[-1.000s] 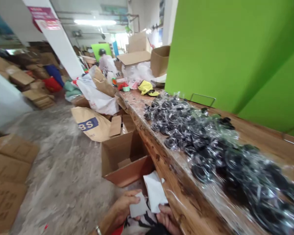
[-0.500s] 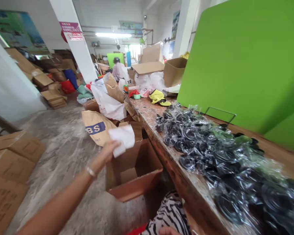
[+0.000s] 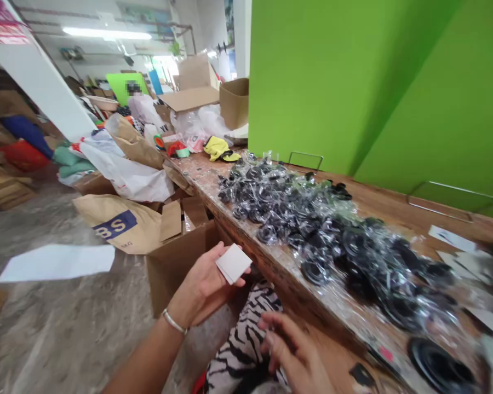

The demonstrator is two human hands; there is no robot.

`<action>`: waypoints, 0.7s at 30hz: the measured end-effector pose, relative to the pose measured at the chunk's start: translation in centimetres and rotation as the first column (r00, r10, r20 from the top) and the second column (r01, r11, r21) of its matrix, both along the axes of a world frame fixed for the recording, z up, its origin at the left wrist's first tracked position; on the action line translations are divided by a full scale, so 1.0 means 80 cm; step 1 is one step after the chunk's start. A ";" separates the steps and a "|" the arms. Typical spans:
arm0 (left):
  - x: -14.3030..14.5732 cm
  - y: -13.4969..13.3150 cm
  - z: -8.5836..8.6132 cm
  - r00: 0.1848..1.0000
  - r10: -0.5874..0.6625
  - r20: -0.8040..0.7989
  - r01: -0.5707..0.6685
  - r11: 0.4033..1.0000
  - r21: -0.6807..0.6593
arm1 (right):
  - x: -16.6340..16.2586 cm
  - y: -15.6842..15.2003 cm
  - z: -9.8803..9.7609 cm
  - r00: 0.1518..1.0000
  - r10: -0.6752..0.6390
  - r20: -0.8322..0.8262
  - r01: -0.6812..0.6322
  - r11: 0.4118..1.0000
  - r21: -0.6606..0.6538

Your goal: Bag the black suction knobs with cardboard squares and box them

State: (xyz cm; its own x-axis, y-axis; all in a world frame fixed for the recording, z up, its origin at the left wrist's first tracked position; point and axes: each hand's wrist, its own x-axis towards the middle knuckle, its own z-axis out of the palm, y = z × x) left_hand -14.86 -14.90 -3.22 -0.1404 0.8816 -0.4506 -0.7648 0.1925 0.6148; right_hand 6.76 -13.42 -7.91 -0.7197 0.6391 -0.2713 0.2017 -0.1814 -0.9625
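Observation:
My left hand is raised in front of me, fingers closed on a small white folded card. My right hand hovers lower, over my zebra-striped lap, with fingers spread and nothing in it. A white sheet of paper hangs in the air to the left above the floor. On the wooden bench to my right lies a long heap of black round parts in clear plastic bags.
An open cardboard box stands on the floor beside the bench, with a tan "BS" sack and white bags behind it. Green panels back the bench. White cards lie at its right end. A person sits far back.
My left hand pulled back from over the open box toward me, now holding only a small card. A white sheet is now airborne at left. My right hand rose into view.

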 end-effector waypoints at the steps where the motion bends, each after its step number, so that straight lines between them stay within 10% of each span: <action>1: 0.029 0.001 -0.004 0.999 -0.034 0.019 0.034 0.999 0.012 | 0.008 0.009 0.011 0.997 -0.080 0.008 0.079 0.993 0.087; 5: 0.129 0.003 -0.019 0.992 -0.109 -0.062 0.112 0.993 0.047 | 0.041 0.035 0.020 0.952 -0.300 0.058 0.252 0.879 0.405; 9: 0.190 -0.005 -0.036 0.960 -0.223 -0.170 0.219 0.975 -0.039 | 0.074 0.033 -0.007 0.929 -0.341 0.146 0.278 0.901 0.333; 21: 0.228 -0.019 -0.068 0.975 -0.177 -0.137 0.157 0.976 -0.150 | 0.122 0.031 -0.042 0.865 -0.384 0.323 0.300 0.912 0.280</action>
State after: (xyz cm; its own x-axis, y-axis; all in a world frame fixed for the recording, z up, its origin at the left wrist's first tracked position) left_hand 3.42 -16.45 -8.69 -0.0712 0.8296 -0.5538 -0.6164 0.3999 0.6783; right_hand 16.52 -10.97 -11.25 -0.3211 0.8987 -0.2988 0.5072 -0.1032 -0.8556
